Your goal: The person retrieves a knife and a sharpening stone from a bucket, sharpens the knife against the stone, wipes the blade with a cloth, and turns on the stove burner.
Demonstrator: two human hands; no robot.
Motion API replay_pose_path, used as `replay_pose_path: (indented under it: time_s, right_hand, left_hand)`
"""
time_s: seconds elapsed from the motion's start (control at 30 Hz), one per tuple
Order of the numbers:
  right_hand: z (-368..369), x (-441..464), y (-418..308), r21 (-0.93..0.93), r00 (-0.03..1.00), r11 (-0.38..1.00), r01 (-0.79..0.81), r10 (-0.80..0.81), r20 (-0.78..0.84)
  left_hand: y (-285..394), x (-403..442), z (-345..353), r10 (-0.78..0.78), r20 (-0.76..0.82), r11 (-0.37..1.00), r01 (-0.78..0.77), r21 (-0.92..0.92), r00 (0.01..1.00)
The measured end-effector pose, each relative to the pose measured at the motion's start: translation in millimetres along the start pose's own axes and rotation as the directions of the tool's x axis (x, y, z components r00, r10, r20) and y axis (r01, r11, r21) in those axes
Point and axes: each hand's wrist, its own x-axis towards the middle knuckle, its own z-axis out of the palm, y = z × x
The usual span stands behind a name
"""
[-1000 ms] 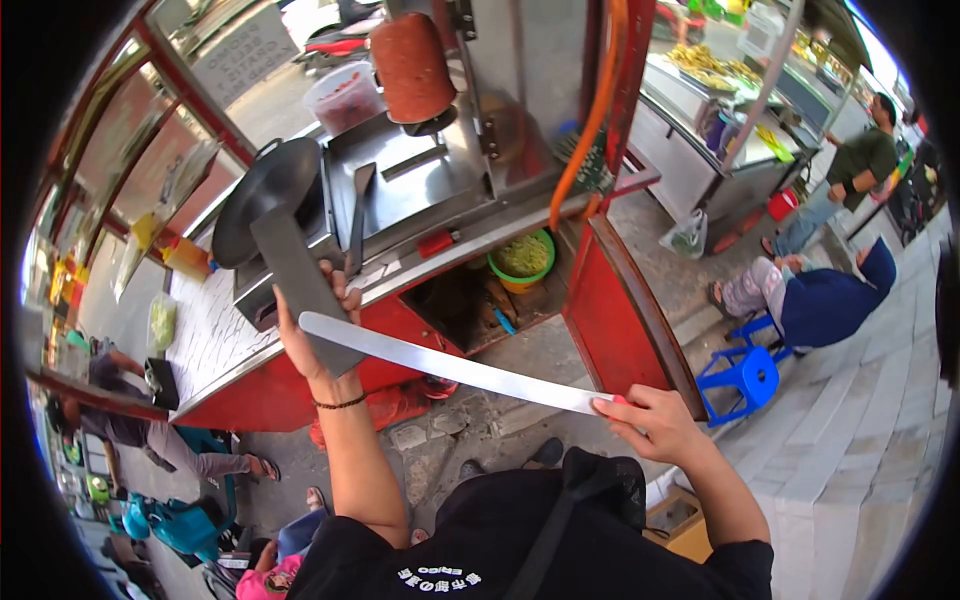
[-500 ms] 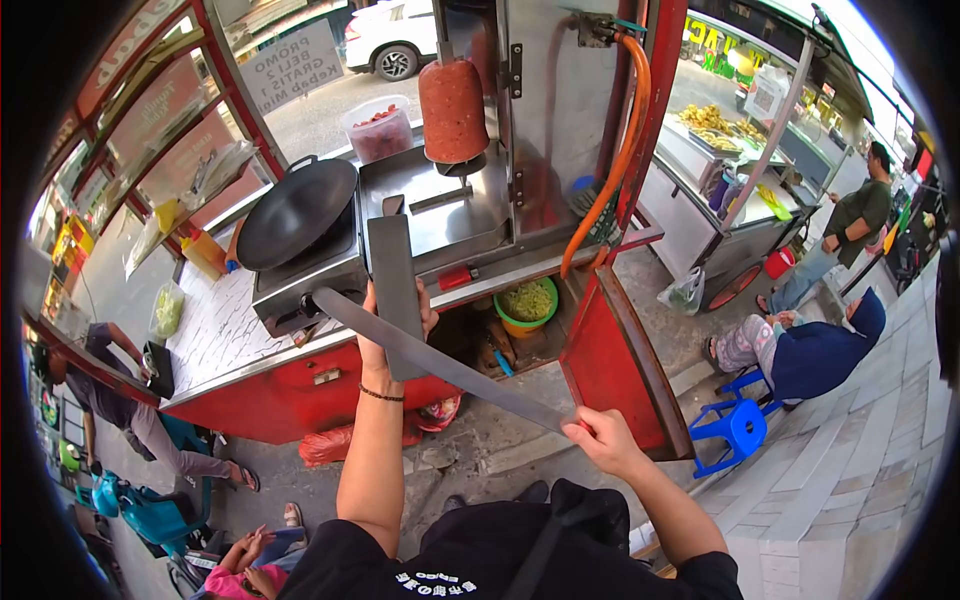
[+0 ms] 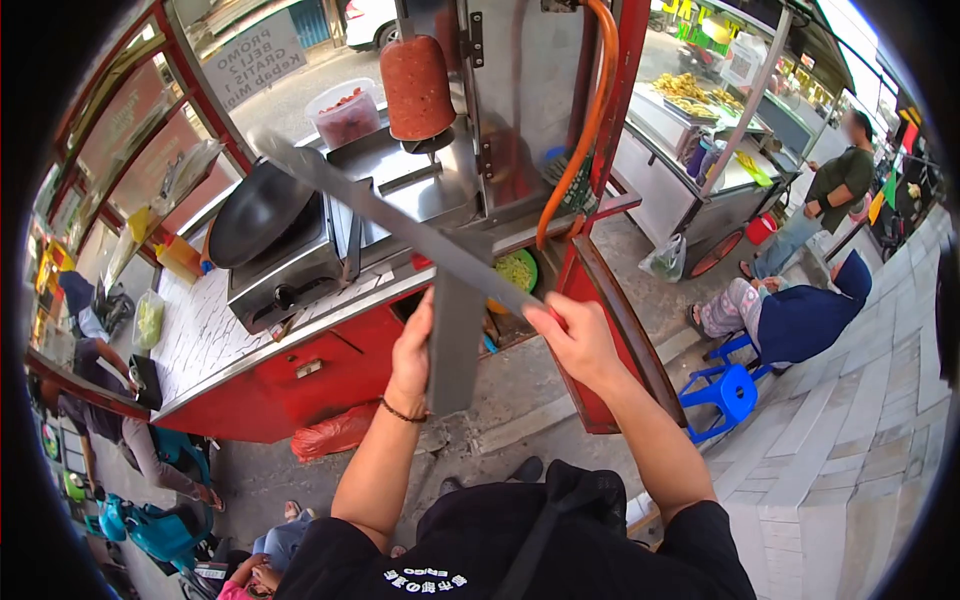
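Observation:
My left hand point(image 3: 409, 357) is wrapped round a long grey whetstone point(image 3: 456, 350), held upright in front of me. A long knife point(image 3: 395, 222) is in my right hand point(image 3: 580, 340), fingers closed round its handle. Its blade slants up to the left, crossing over the upper part of the stone; the tip is blurred, above the black wok point(image 3: 258, 215). Whether blade and stone touch is hard to tell. Beyond them a cone of red-brown meat point(image 3: 416, 92) stands on a vertical spit over a steel tray point(image 3: 440, 185).
An open red cabinet door point(image 3: 625, 345) stands to the right, near a green bowl of shredded vegetable point(image 3: 516, 272). An orange hose point(image 3: 590, 140) runs down the cart. A person in dark blue point(image 3: 810, 315) sits by a blue stool point(image 3: 725, 395). Sauce bottles point(image 3: 180, 262) stand left.
Both hands have moved: the left with the whetstone to the right, the right slightly up and left. The knife's tip now reaches higher and farther left. The view has shifted.

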Motion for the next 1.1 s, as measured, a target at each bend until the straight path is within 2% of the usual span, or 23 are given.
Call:
replay_pose_path:
  time_s: [0.03,0.07,0.13,0.2,0.27,0.3,0.33,0.4,0.47,0.5,0.53,0.57,0.67,0.7,0.73,0.8,0.83,0.87,0.93,1.0,1.03,1.07,1.1]
  right_hand:
    - [0.5,-14.6,16.0,0.004,0.999,1.0,-0.012,0.012,0.048]
    - [-0.5,-38.4,36.1,0.007,0.995,1.0,-0.018,0.017,0.1]
    - [-8.7,-81.1,60.3,-0.052,0.984,0.996,-0.075,0.082,0.158]
    - [-14.6,-85.9,68.4,-0.106,0.984,0.993,-0.06,0.076,0.16]
    - [-15.5,-77.6,60.5,-0.175,0.991,0.984,-0.042,0.063,0.118]
    - [-13.1,-57.8,40.7,-0.152,0.997,0.988,-0.014,0.024,0.068]
    - [-12.1,-36.8,18.0,-0.131,0.999,0.991,0.027,-0.023,0.029]
    - [-10.3,-5.4,-8.9,-0.029,0.996,0.999,0.046,-0.048,-0.075]
    - [-14.8,4.2,-8.8,0.035,0.997,0.999,-0.003,0.005,-0.08]
    - [-15.8,-5.7,-2.5,0.036,0.997,0.999,-0.004,0.007,-0.082]
    - [-17.9,-24.4,11.5,0.018,1.0,1.0,-0.025,0.025,-0.013]
    - [-19.8,-42.6,28.2,-0.003,0.997,0.999,-0.034,0.034,0.062]
    - [-24.0,-83.0,57.4,-0.021,0.993,1.0,-0.019,0.022,0.113]
    - [-24.9,-86.2,61.5,-0.095,0.993,0.994,-0.047,0.057,0.105]
    - [-26.4,-88.0,54.3,-0.173,0.991,0.981,-0.089,0.105,0.087]
    - [-21.2,-57.4,35.3,-0.147,1.0,0.989,-0.007,0.008,0.006]
    - [-21.1,-36.4,9.4,-0.119,0.998,0.992,0.035,-0.041,-0.049]
    - [-20.0,-19.5,-1.8,-0.08,0.994,0.995,0.053,-0.06,-0.089]
    - [-22.6,0.0,-13.9,0.011,0.991,1.0,0.016,-0.014,-0.131]
    - [-21.7,-11.0,7.1,0.028,0.997,1.0,0.012,-0.01,-0.079]
    - [-20.4,-29.2,26.0,0.003,1.0,1.0,-0.004,0.004,-0.02]
    - [-20.8,-52.6,43.0,-0.025,0.999,1.0,-0.011,0.012,0.046]
    - [-22.8,-76.2,51.1,-0.038,0.998,0.999,-0.02,0.022,0.053]
  left_hand:
    - [12.9,-0.6,-8.5,-0.024,0.044,0.997,0.028,-0.072,0.999]
    - [22.3,1.1,-16.7,0.023,-0.008,0.955,-0.024,-0.295,1.0]
    - [56.2,2.9,-33.8,0.124,-0.022,0.99,-0.125,-0.066,0.992]
    - [67.9,-0.6,-30.2,0.16,-0.047,0.986,-0.162,-0.039,0.986]
    - [50.3,-2.2,-11.8,0.033,-0.239,0.994,-0.056,-0.09,0.97]
    - [29.7,-1.7,-10.3,-0.005,-0.182,0.998,-0.008,-0.068,0.983]
    - [1.4,-1.0,-20.1,0.042,0.003,0.999,-0.042,-0.023,0.999]
    - [-27.9,-5.8,-1.7,0.078,0.063,0.959,-0.092,0.268,0.995]
    - [-24.7,-7.8,13.6,0.057,0.066,0.96,-0.073,0.269,0.996]
    - [-16.3,-5.7,15.1,0.054,-0.015,0.991,-0.052,0.127,0.998]
    - [-5.6,-2.8,13.1,0.051,-0.095,0.998,-0.053,-0.019,0.994]
    - [11.9,-3.4,0.3,-0.003,0.002,0.993,0.003,-0.12,1.0]
    - [53.1,5.7,-27.4,0.175,0.033,0.985,-0.175,-0.003,0.984]
    - [54.5,2.9,-21.3,0.131,-0.06,0.988,-0.135,-0.072,0.99]
    - [43.9,1.9,-13.6,0.119,-0.056,0.99,-0.123,-0.071,0.991]
    - [10.6,-3.5,5.0,-0.008,-0.085,0.997,0.001,-0.083,0.996]
    - [-18.5,-2.5,-7.7,0.02,-0.017,0.99,-0.017,0.142,1.0]
    - [-37.0,-4.4,-1.4,0.078,0.113,0.939,-0.111,0.325,0.991]
    - [-41.1,-7.6,21.7,0.097,0.103,0.914,-0.129,0.384,0.99]
    - [-24.9,-3.6,6.0,0.039,0.112,0.984,-0.058,0.169,0.993]
    - [-6.4,-3.1,14.8,0.025,-0.014,1.0,-0.025,-0.003,1.0]
    - [13.2,-2.6,1.7,-0.049,-0.059,0.997,0.045,-0.066,0.997]
    - [29.1,1.1,-11.8,-0.007,-0.019,0.988,0.004,-0.155,1.0]
